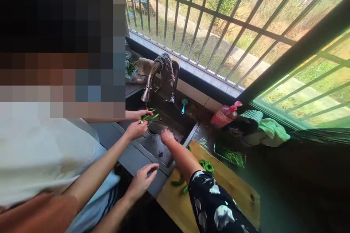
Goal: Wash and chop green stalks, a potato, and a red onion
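My right hand (pixel 166 136), on an arm in a black floral sleeve, reaches down into the dark sink (pixel 175 122). Its fingers point away from me and I cannot see whether they hold anything. Over the sink's near rim hovers my left hand (pixel 142 180), fingers loosely curled and holding nothing. A co-worker in a white shirt stands at my left; both of that person's hands (pixel 138 122) hold green peppers (pixel 149 116) under the tap (pixel 150 80). More green peppers (pixel 206 165) lie on the wooden cutting board (pixel 232 185) beside my right arm.
A cloth hangs over the tap. A blue brush (pixel 183 103) leans behind the sink. On the right counter are a pink pump bottle (pixel 225 114), green cloths (pixel 270 131) and a tray of green vegetables (pixel 232 156). A barred window runs along the back.
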{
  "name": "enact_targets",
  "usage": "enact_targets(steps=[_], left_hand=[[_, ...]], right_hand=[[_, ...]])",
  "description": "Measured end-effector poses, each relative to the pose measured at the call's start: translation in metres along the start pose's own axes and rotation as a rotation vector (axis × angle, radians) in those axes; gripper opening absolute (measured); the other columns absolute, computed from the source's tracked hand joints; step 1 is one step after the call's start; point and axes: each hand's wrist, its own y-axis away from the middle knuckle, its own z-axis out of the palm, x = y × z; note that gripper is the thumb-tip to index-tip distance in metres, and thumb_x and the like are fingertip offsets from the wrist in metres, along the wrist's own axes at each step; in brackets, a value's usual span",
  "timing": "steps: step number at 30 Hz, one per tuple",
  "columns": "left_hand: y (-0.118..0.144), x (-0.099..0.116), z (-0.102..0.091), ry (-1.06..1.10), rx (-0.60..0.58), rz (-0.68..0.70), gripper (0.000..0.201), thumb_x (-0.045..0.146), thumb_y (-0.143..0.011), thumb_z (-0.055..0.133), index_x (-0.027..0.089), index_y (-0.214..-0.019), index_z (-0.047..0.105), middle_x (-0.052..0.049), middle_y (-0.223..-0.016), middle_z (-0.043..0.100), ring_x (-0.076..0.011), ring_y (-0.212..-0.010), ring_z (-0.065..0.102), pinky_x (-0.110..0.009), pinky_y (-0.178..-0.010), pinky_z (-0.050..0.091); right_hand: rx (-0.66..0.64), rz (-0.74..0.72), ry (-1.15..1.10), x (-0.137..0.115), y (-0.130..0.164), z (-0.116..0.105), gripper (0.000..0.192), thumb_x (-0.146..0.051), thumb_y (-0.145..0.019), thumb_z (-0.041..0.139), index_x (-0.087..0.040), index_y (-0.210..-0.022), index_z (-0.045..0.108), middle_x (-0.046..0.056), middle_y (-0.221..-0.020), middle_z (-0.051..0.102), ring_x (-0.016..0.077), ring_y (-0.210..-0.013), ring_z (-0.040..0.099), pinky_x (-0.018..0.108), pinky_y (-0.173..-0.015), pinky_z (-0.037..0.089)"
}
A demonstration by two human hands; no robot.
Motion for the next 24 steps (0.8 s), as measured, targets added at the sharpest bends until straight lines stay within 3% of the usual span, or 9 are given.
enact_targets(steps=[5, 9, 14, 20, 24], left_hand=[[0.019, -0.032, -0.006, -0.017, 0.042, -0.063, 0.029, 0.037, -0.078, 0.050, 0.022, -0.092, 0.070, -0.003, -0.094, 0.073, -0.0180, -0.088, 0.068, -0.027, -0.081, 0.054], [0.026, -0.045, -0.016, -0.033, 0.056, -0.091, 0.030, 0.039, -0.078, 0.050, 0.022, -0.093, 0.070, -0.004, -0.095, 0.073, -0.0184, -0.088, 0.068, -0.028, -0.082, 0.054], [0.026, -0.045, -0.024, -0.006, 0.037, -0.106, 0.031, 0.039, -0.078, 0.051, 0.021, -0.095, 0.070, -0.005, -0.095, 0.072, -0.0191, -0.088, 0.068, -0.029, -0.083, 0.054], [0.021, -0.038, -0.024, 0.046, 0.009, -0.100, 0.029, 0.039, -0.078, 0.052, 0.022, -0.094, 0.070, -0.004, -0.094, 0.073, -0.0189, -0.087, 0.068, -0.029, -0.081, 0.054], [0.019, -0.039, -0.025, 0.063, 0.024, -0.080, 0.028, 0.037, -0.078, 0.052, 0.022, -0.094, 0.070, -0.004, -0.093, 0.073, -0.0182, -0.087, 0.068, -0.026, -0.080, 0.054]], right_hand=[[0.038, -0.012, -0.106, -0.046, -0.055, 0.026, 0.036, -0.015, -0.093, 0.030, -0.007, -0.117, 0.055, 0.023, -0.114, 0.056, 0.0261, -0.108, 0.055, 0.037, -0.077, 0.052], [0.057, -0.040, -0.154, -0.061, -0.079, 0.036, 0.037, -0.015, -0.092, 0.031, -0.006, -0.117, 0.056, 0.023, -0.114, 0.056, 0.0292, -0.108, 0.054, 0.038, -0.078, 0.051], [0.059, -0.058, -0.151, -0.049, -0.070, 0.043, 0.038, -0.018, -0.093, 0.028, -0.009, -0.113, 0.059, 0.021, -0.112, 0.058, 0.0287, -0.105, 0.056, 0.037, -0.077, 0.051], [0.062, -0.129, -0.084, -0.022, -0.045, 0.035, 0.036, -0.019, -0.094, 0.028, -0.011, -0.111, 0.059, 0.020, -0.110, 0.058, 0.0281, -0.104, 0.055, 0.040, -0.079, 0.049], [0.051, -0.203, -0.061, -0.021, -0.049, 0.032, 0.032, -0.019, -0.093, 0.033, -0.014, -0.110, 0.060, 0.017, -0.107, 0.059, 0.0256, -0.100, 0.058, 0.036, -0.077, 0.050]])
